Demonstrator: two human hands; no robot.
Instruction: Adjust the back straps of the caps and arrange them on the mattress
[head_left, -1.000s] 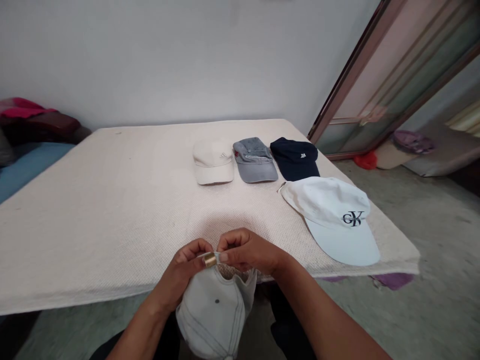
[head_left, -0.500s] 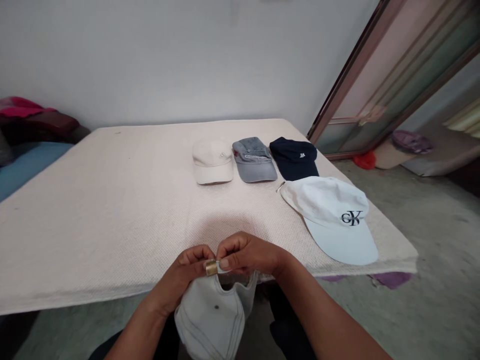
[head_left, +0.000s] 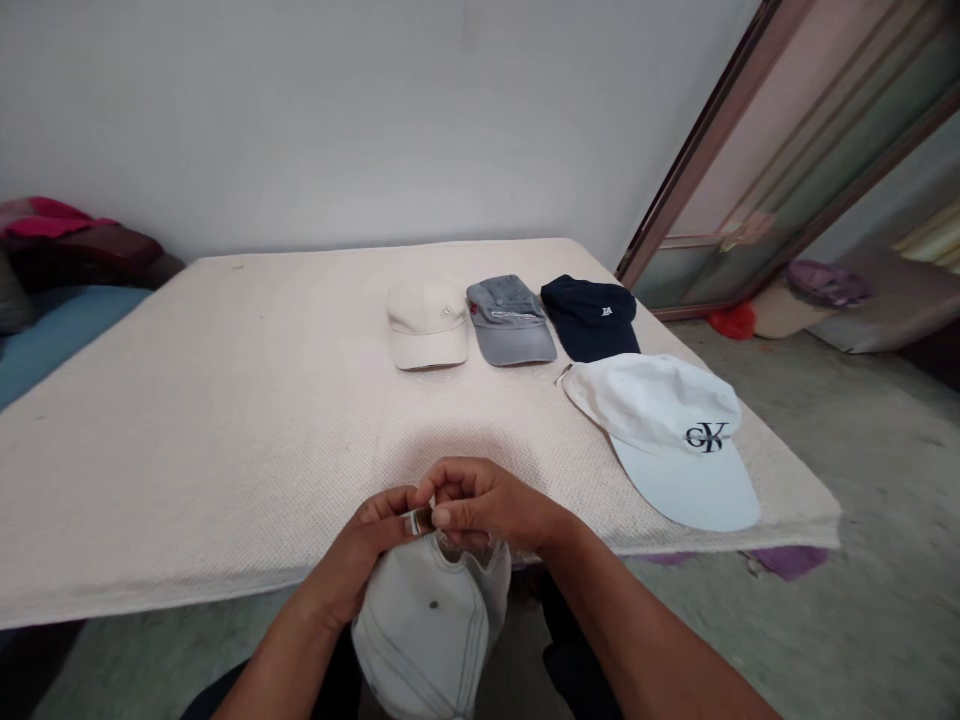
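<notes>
Pale, bumpy cloth (head_left: 225, 430) covers the surface (head_left: 135, 510), where four other caps (head_left: 511, 345) lie. By its near edge, the left hand (head_left: 360, 550) and right hand (head_left: 491, 508) hold a light gray cap (head_left: 416, 635), each grip pinched small near the buckle (head_left: 423, 521). If both pinches got loose, it could drop to the floor (head_left: 862, 450). It looks soft, with sewn lines and one little dark hole (head_left: 433, 604).

Grey floor (head_left: 862, 470) spreads below — pale wall (head_left: 337, 120) behind.
</notes>
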